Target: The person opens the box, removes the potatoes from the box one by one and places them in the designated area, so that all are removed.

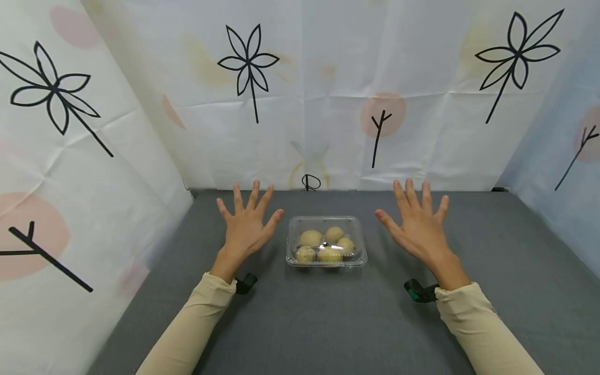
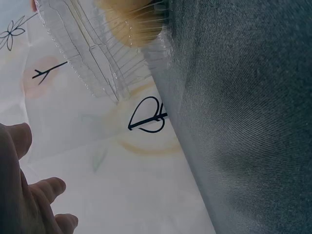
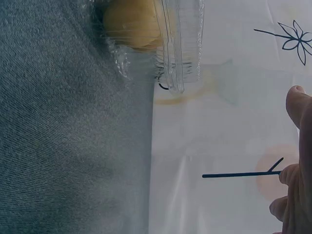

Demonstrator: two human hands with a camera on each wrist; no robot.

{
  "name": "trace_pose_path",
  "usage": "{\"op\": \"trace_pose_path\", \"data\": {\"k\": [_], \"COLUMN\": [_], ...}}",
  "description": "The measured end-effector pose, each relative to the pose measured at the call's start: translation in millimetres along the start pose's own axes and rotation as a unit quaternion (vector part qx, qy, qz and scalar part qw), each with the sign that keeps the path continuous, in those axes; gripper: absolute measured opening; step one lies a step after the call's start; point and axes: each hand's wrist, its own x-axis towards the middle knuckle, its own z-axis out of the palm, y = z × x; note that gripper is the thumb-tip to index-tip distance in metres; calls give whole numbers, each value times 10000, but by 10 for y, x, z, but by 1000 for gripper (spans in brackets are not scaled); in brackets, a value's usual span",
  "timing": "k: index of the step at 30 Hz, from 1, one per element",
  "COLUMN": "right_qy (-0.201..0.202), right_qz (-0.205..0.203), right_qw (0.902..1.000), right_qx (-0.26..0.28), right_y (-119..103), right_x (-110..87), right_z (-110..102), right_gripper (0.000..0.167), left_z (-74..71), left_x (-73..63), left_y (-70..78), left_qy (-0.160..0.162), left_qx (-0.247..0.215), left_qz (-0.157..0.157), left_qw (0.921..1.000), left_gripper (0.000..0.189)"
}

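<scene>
A clear plastic clamshell box (image 1: 326, 263) sits on the grey table with its lid down. Inside it lie several round, pale yellow-brown items (image 1: 311, 238), whose exact kind I cannot tell. To the left of the box, my left hand (image 1: 247, 226) is held with fingers straight and spread, touching nothing. My right hand (image 1: 419, 229) mirrors it on the other side, also spread and apart from the box. In the left wrist view the box's edge (image 2: 85, 44) shows at the top, and the right wrist view shows its side (image 3: 178, 44) too.
A grey cloth-covered table (image 1: 328, 323) stretches under both arms. White printed sheets with black leaf drawings hang at the back (image 1: 319, 67) and along both sides. Each wrist carries a small dark camera mount, such as the right mount (image 1: 420, 291).
</scene>
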Motion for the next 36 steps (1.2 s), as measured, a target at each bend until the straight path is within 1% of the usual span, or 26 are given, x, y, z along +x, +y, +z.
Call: {"op": "trace_pose_path", "data": {"k": [6,11,13,15,18,20,24,26,28,32,35,36], "right_qy": [-210,-541,-647,-762,-971,-1162,-1468,-1589,-1693,-1819,-1836,-1830], "right_qz": [-44,-163,-252,-345,-446,-475,-570,-651,-744,-941,-1006,-1006], "right_qw": [9990,9930,9894,9852,9786,9743,9688,9655,9612,9486,9420,9417], "right_qx": [403,1037,1277,1496,1758,1869,1912,1959,2049,2414,2622,2639], "right_y": [-7,-34,-40,-46,-67,-84,-125,-142,-152,-164,-169,-170], "right_x": [-14,-40,-53,-68,-91,-113,-160,-179,-190,-199,-207,-210], "right_z": [24,57,93,138,209,255,345,389,437,523,571,585], "right_gripper": [85,81,79,79,80,82,86,90,95,107,113,114], "left_z": [29,69,97,134,183,211,260,285,309,342,352,354], "left_x": [-22,-66,-88,-110,-149,-178,-235,-257,-272,-291,-302,-306], "left_y": [6,17,19,19,24,29,38,44,53,71,82,86], "left_qy": [-98,-344,-481,-624,-938,-1184,-1634,-1770,-1839,-1842,-1834,-1852], "left_qx": [-252,-868,-1160,-1423,-1741,-1870,-1999,-2026,-2032,-2027,-2030,-2016], "left_qz": [11,73,172,335,559,688,889,943,985,1115,1163,1141], "left_qw": [9996,9956,9919,9873,9787,9728,9620,9585,9567,9553,9548,9550], "left_gripper": [71,68,68,68,68,69,73,80,90,109,113,114]}}
